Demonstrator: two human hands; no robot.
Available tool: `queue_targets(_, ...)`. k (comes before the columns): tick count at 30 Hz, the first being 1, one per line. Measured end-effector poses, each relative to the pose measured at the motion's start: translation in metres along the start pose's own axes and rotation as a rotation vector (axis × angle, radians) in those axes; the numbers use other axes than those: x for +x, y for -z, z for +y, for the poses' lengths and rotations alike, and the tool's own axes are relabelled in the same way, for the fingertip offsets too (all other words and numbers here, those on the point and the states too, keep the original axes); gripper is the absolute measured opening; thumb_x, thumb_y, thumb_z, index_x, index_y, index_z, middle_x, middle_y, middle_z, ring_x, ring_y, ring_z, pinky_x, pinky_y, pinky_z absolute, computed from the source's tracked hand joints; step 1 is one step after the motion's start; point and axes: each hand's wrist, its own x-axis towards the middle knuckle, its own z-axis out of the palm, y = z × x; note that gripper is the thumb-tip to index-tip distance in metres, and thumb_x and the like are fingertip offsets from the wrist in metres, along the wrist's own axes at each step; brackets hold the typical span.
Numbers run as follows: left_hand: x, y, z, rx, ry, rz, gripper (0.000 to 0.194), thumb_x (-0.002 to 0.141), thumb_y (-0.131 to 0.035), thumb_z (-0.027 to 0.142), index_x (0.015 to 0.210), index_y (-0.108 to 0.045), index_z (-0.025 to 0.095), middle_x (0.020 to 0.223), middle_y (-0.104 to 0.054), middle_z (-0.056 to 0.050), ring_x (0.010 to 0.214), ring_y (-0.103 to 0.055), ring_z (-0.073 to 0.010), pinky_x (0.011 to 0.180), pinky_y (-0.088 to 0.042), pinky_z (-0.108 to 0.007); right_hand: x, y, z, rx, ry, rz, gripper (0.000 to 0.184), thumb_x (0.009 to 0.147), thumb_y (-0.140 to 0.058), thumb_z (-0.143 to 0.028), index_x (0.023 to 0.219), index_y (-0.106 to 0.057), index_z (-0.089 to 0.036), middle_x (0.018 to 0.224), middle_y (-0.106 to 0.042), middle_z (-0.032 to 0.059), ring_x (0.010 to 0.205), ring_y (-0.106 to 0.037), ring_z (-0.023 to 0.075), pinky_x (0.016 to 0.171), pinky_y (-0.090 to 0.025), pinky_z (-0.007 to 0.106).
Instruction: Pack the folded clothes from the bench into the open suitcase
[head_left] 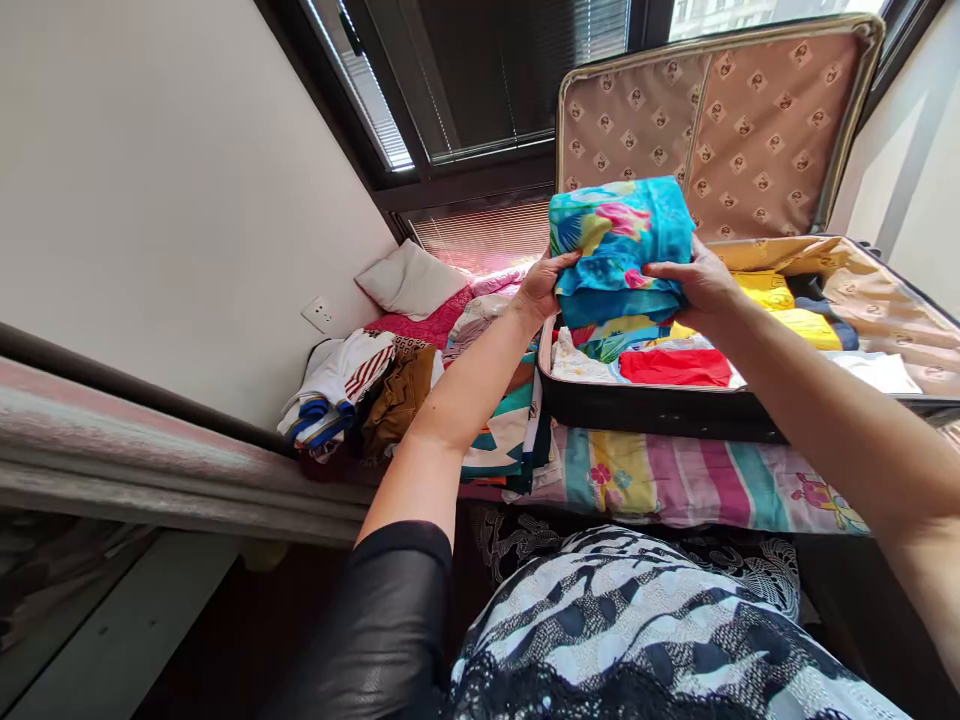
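A folded turquoise cloth with pink and yellow flowers (619,245) is held up between both hands above the open suitcase (675,410). My left hand (541,288) grips its left edge, fingers closed on the fabric. My right hand (694,280) clasps its right side, thumb on top. Below the cloth, the suitcase holds folded clothes: a red piece (675,366), yellow pieces (787,310) and a white one (874,372). Its lid (720,120) stands upright against the window.
The suitcase lies on a bed with a striped sheet (697,485). A heap of loose clothes (375,395) and a white pillow (412,280) lie to the left by the wall. A dark footboard rail (150,460) crosses the lower left.
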Motion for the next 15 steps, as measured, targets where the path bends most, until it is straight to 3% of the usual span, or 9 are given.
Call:
queue_targets(4, 0.008, -0.007, 0.004, -0.074, -0.010, -0.018, 0.038, 0.081, -0.080, 0.020, 0.119, -0.076, 0.015, 0.103, -0.084, -0.006, 0.109, -0.080, -0.0273, 0.102, -0.063, -0.040, 0.018, 0.014, -0.008, -0.040, -0.006, -0.004, 0.066, 0.063, -0.087, -0.008, 0.122, -0.065, -0.027, 0.113, -0.079, -0.0005, 0.109, -0.074, 0.0233, 0.097, -0.067, 0.044)
queue_targets(9, 0.000, -0.016, -0.009, -0.146, 0.078, -0.050, 0.039, 0.079, -0.079, 0.012, 0.118, -0.076, 0.016, 0.101, -0.084, -0.006, 0.108, -0.080, -0.0275, 0.105, -0.062, -0.043, 0.029, 0.047, -0.019, -0.111, -0.114, 0.027, 0.049, 0.065, -0.075, 0.005, 0.108, -0.064, -0.018, 0.086, -0.078, -0.0038, 0.082, -0.073, 0.0171, 0.096, -0.065, 0.042)
queue_targets(15, -0.005, -0.042, -0.040, -0.264, 0.162, 0.022, 0.035, 0.084, -0.080, 0.014, 0.119, -0.075, 0.017, 0.105, -0.084, -0.005, 0.106, -0.080, -0.0228, 0.104, -0.062, -0.037, 0.030, 0.099, -0.048, -0.266, -0.172, -0.045, 0.057, 0.072, -0.063, 0.015, 0.127, -0.062, -0.003, 0.078, -0.076, -0.0045, 0.070, -0.066, 0.0090, 0.096, -0.063, 0.037)
